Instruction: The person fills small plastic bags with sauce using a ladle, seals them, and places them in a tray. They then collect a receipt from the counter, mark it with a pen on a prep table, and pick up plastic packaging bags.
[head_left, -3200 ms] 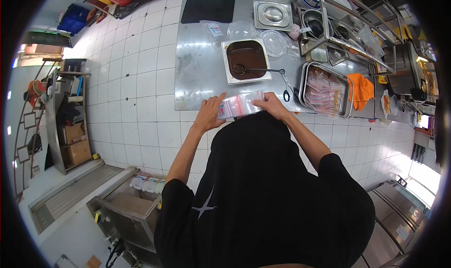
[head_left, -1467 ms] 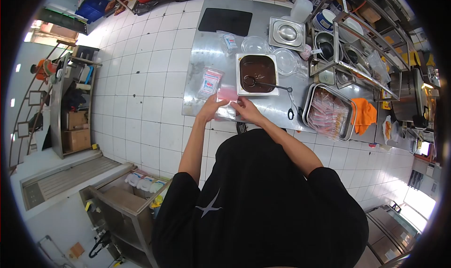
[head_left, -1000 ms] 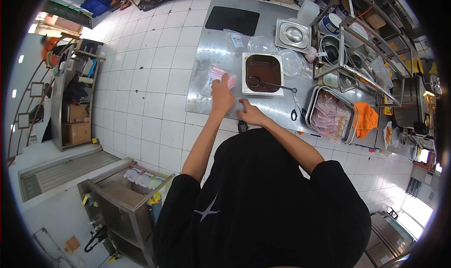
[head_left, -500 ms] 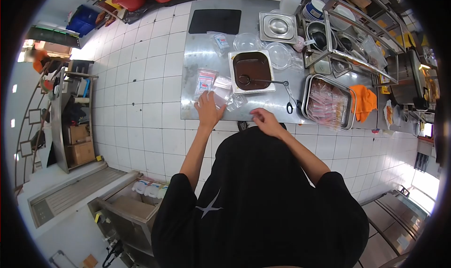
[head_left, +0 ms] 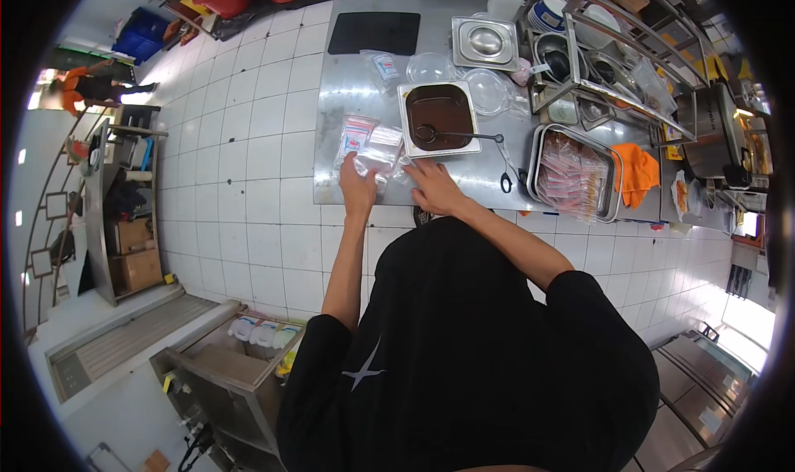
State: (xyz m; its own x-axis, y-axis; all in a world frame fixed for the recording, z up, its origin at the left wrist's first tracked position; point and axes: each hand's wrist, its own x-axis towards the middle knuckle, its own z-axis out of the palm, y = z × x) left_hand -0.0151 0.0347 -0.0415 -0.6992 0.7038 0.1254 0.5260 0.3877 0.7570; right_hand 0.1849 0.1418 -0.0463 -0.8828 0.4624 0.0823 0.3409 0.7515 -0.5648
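My left hand (head_left: 358, 184) is at the table's front edge, its fingers closed at the side of the clear plastic bags (head_left: 381, 151). My right hand (head_left: 435, 187) reaches over from the right with fingers spread, its fingertips touching the bags' right end. Against the left side of these bags lies a labelled packet (head_left: 354, 138) with red stripes. Behind my right hand stands a steel pan (head_left: 403, 122) of brown sauce (head_left: 439, 112), with a ladle (head_left: 468, 135) resting in it.
Scissors (head_left: 506, 180) lie right of the pan, beside a tray (head_left: 613, 199) of filled bags. Behind are clear lids (head_left: 487, 91), a steel lidded pan (head_left: 484, 43) and a black board (head_left: 374, 33). A rack (head_left: 571, 50) borders the right. Another person (head_left: 76, 87) is far left.
The clear bags, earlier between my hands, now lie on the table. My right hand has moved left to them, and my left hand has closed at their side. Another person has come further into view.
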